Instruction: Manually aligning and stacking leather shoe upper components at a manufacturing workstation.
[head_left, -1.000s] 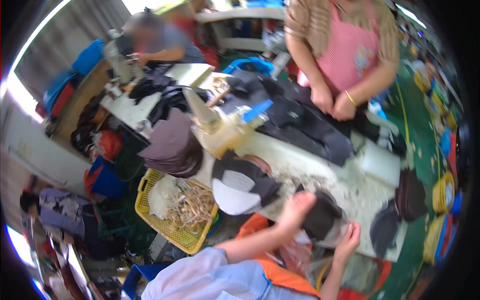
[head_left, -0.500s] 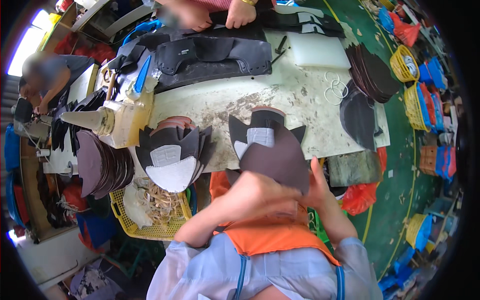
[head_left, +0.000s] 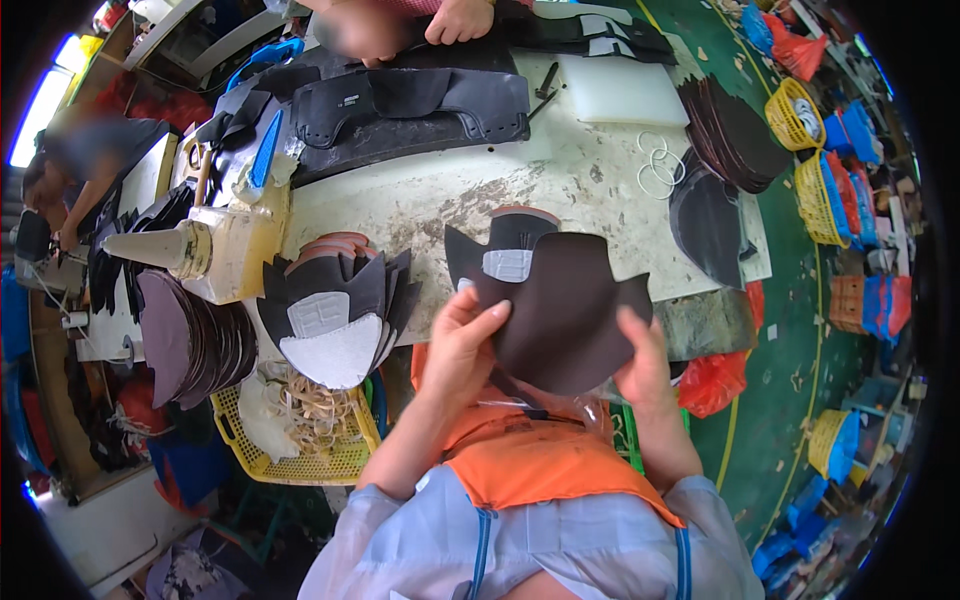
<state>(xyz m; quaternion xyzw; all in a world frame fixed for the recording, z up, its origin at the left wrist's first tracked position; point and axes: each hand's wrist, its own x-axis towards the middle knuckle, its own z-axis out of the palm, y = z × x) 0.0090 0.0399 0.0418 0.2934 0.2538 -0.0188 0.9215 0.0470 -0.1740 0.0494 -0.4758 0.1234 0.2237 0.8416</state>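
A dark brown shoe-upper piece (head_left: 565, 315), with a rounded near end and pointed side tips, is held up in front of me. My left hand (head_left: 466, 335) pinches its left edge, thumb on top. At the right edge my right hand (head_left: 641, 355) grips it, thumb also on the upper face. Partly hidden behind it, a black upper piece with a grey patch (head_left: 508, 264) lies at the table's near edge. To the left sits a fanned pile of similar black pieces (head_left: 330, 315) with grey and white patches.
A glue bottle (head_left: 225, 245) with a long nozzle lies left, beside stacked brown pieces (head_left: 190, 335). Another brown stack (head_left: 735, 130) and white rings (head_left: 660, 168) are at right. Across the table (head_left: 400, 200), a person's hand (head_left: 460, 20) rests over black leather. A yellow basket (head_left: 290, 465) stands below.
The brown piece has turned and opened out, its pointed edge now facing away. My left hand has moved left to its left edge; the right hand now grips the right edge.
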